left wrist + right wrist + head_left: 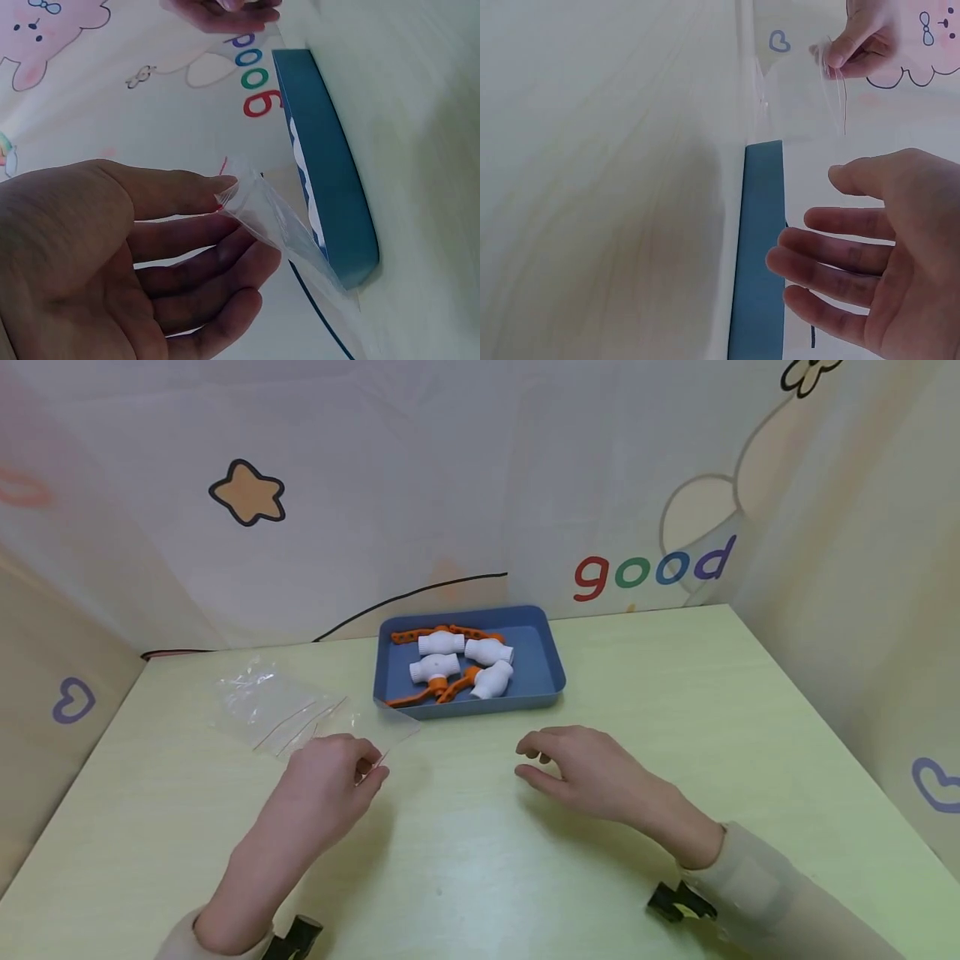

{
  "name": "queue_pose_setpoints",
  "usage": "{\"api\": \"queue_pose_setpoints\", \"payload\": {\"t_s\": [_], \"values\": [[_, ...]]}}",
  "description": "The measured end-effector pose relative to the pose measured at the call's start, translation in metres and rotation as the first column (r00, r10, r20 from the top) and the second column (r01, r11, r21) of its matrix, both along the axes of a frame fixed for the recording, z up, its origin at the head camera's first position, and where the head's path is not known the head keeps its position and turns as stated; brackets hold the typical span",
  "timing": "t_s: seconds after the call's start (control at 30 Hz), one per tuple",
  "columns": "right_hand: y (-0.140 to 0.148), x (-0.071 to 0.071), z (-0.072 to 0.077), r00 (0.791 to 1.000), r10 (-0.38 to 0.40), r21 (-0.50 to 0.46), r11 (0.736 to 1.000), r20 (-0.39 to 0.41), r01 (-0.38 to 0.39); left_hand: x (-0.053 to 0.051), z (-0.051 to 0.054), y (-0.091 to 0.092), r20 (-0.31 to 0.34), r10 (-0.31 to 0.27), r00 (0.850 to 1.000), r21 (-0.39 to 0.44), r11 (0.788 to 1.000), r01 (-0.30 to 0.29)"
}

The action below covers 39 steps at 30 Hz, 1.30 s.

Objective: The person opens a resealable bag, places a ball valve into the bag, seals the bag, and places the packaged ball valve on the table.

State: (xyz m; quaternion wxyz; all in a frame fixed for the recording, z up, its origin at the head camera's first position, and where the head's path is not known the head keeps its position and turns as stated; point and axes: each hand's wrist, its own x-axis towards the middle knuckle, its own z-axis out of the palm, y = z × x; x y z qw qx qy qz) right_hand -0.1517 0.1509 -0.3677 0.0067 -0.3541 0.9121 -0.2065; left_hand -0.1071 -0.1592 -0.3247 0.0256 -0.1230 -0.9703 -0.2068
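My left hand (322, 793) pinches the edge of a clear plastic bag (375, 722) between thumb and index finger, the bag reaching toward the tray's front left corner. In the left wrist view the bag (274, 217) hangs from the fingertips of that hand (135, 255). Held above the table, my right hand (592, 772) has relaxed, slightly bent fingers apart from the thumb and nothing between them; the right wrist view shows its palm (900, 262). More clear bags (262, 706) with red seal lines lie left of the left hand.
Behind the hands, a blue tray (536, 668) holds several white valves (440, 643) with orange handles (408, 700). It stands near the back edge of the pale table (465, 877). A printed curtain (450, 468) hangs behind and at both sides.
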Motion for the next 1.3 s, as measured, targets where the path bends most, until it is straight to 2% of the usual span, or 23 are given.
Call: {"api": "queue_pose_setpoints", "payload": {"t_s": [0.13,0.23,0.53,0.7,0.9,1.1,1.3], "values": [[-0.005,0.001,0.0,1.0,0.013,-0.011,1.0,0.007,-0.013,0.002,0.0,0.011,0.051,-0.006,0.999,0.005,1.0,0.006],[-0.01,0.002,0.001,0.999,0.025,-0.023,0.999,0.02,-0.024,0.006,-0.001,0.021,0.064,-0.015,0.998,-0.008,1.0,0.016],[-0.025,0.002,0.0,0.993,0.08,-0.065,0.995,0.085,-0.074,0.019,-0.005,0.049,0.027,-0.068,0.997,-0.034,0.997,0.069],[-0.029,0.002,-0.002,0.99,0.103,-0.092,0.991,0.102,-0.093,0.022,-0.008,0.055,-0.008,-0.108,0.994,-0.03,0.994,0.108],[-0.028,0.003,-0.003,0.984,0.094,-0.131,0.989,0.153,-0.074,0.025,-0.011,0.06,-0.019,-0.139,0.99,-0.019,0.99,0.138],[-0.025,0.002,-0.003,0.966,0.114,-0.237,0.97,0.233,-0.057,0.027,-0.015,0.066,-0.03,-0.151,0.988,-0.017,0.988,0.151],[-0.024,0.0,-0.001,0.93,0.097,-0.311,0.95,0.354,0.02,0.029,-0.015,0.07,-0.025,-0.172,0.985,-0.014,0.985,0.172]]}}
